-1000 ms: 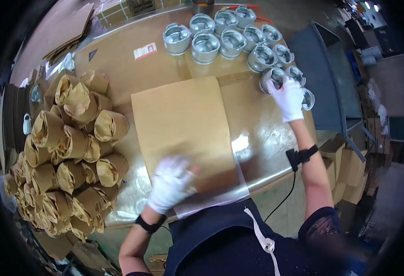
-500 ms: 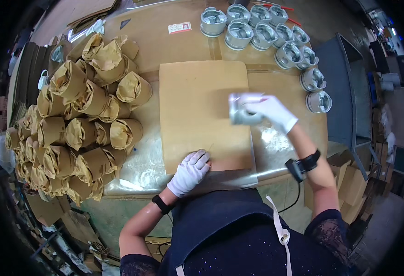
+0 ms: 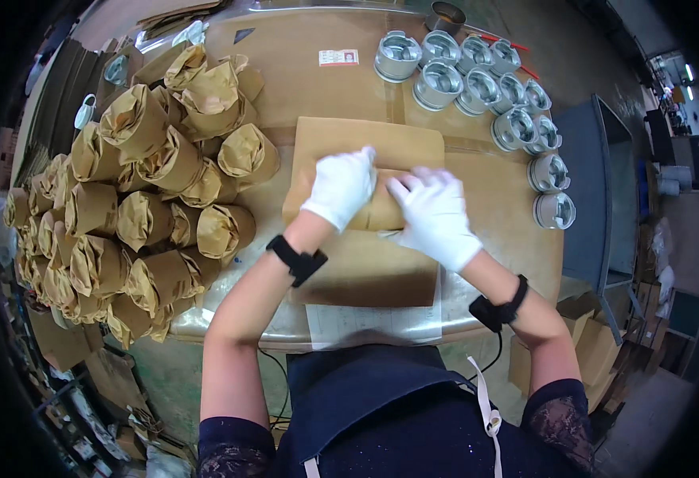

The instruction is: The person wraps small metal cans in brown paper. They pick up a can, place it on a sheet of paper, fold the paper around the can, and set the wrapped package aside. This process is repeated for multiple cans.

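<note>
Both my hands wear white gloves and work over a stack of brown paper sheets (image 3: 365,275) in the middle of the table. Between them lies a brown paper bundle (image 3: 376,211), the top sheet folded round something; the paper hides what is inside. My left hand (image 3: 343,188) is closed on the bundle's left end, fingers curled. On its right end my right hand (image 3: 437,217) grips, the thumb and fingers pressing the paper. Bare metal pistons (image 3: 438,84) stand at the far right of the table.
Several paper-wrapped bundles (image 3: 158,219) are piled on the left. A dark metal cup (image 3: 446,16) and red sticks (image 3: 499,38) lie past the pistons. A grey metal bin (image 3: 600,191) stands off the right edge. A white printed sheet (image 3: 373,325) sticks out under the stack's near edge.
My right hand has carried a piston in from the right, and it no longer shows. My left hand has moved up from the near edge. Paper is now folded over between both hands.
</note>
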{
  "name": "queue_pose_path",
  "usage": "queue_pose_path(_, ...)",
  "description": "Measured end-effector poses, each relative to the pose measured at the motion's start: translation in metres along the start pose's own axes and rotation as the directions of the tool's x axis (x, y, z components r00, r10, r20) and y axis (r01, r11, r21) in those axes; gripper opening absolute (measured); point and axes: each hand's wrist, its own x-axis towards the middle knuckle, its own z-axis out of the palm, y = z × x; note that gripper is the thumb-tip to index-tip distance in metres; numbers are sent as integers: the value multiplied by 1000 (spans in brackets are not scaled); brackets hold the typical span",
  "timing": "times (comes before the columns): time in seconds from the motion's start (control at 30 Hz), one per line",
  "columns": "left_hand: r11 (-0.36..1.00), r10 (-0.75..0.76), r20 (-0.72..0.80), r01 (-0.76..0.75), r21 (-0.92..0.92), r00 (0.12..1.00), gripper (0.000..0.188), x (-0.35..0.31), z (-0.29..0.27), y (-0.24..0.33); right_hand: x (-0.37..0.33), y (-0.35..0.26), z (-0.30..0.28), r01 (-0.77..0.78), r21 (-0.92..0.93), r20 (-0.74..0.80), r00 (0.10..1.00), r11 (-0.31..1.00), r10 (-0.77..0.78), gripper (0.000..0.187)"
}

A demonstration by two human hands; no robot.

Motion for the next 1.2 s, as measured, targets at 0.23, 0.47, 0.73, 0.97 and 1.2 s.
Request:
queue_pose_path(0.23,893,445,29,-442,-88,895,72,-27,-2,15,-2,45,29,-245,336,487,872,909,55,66)
queue_pose_path(0.47,989,123,182,-105,-107,976,69,60,-10,-27,8,65,36,-113,123,69,992,986,105,94)
queue_pose_path(0.73,962,268,-171,-253,102,948,47,4,79,-48,2,51,85,-151,301,-308,919,942,246,100)
queue_pose_path(0.97,784,-418,-399,102,-612,816,31,9,50,-45,-8,36,98,-203,309,-360,879,929,312,100)
queue_pose_path(1.2,273,-457,316,469,-840,831,31,15,37,12,-25,77,94,-118,402,-150,970,908,193,91)
